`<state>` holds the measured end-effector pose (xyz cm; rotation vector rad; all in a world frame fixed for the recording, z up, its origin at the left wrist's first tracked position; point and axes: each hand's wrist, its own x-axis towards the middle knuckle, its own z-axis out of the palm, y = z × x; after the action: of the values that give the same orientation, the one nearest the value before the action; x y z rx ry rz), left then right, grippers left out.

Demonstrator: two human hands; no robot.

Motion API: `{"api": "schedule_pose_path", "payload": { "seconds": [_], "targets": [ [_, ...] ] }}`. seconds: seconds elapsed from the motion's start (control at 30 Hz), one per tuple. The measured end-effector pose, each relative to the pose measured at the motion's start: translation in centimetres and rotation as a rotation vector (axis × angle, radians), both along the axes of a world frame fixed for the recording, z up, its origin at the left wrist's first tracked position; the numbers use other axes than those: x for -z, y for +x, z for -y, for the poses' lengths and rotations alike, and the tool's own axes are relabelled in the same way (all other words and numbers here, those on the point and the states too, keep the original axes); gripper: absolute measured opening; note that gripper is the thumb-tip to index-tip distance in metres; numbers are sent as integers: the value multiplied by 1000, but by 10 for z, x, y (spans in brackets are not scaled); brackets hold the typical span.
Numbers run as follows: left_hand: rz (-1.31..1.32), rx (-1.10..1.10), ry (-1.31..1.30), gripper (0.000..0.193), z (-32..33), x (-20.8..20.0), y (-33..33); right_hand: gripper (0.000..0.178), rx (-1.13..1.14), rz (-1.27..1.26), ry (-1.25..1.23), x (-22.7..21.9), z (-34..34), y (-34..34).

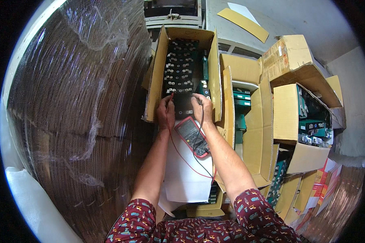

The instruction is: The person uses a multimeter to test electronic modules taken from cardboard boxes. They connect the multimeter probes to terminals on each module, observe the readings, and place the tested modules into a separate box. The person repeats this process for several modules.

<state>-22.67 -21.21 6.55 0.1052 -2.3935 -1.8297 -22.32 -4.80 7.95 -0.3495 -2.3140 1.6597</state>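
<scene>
My left hand pinches a red test probe whose tip is at the terminals of a row of dark, block-shaped batteries. In my right hand is a black test probe, pointing at the near row; whether its tip touches metal I cannot tell. The batteries stand in an open cardboard box, with green-sided ones along its right wall. Between my forearms a red-edged multimeter rests on a white sheet, its red and black leads running to the probes. Its display is unreadable.
Plastic-wrapped stacked cardboard fills the left side. To the right stand an open carton with green blocks and another carton of green batteries. A cardboard strip lies on the grey surface behind.
</scene>
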Motion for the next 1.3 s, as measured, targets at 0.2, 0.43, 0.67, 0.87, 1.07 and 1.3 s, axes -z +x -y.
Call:
{"api": "schedule_pose_path", "payload": {
  "seconds": [0.2,0.43,0.67,0.87,1.07,1.3],
  "targets": [
    [-49,-35,-6,35,-2,6,-1,26,-3,2,36,-4,0,-3],
    [-107,-1,-10,35,-3,1,1,26,0,-26,45,-6,-2,-1],
    [-52,-20,17,36,4,16,-2,25,-4,19,48,-9,4,0],
    [-83,12,333,36,-9,19,-5,26,-197,-334,366,-8,10,7],
    [-94,161,499,33,21,44,-13,36,-525,-292,372,-17,35,10],
    [-64,133,458,27,21,29,-9,27,-647,-196,513,-16,29,-23]
  ]
}}
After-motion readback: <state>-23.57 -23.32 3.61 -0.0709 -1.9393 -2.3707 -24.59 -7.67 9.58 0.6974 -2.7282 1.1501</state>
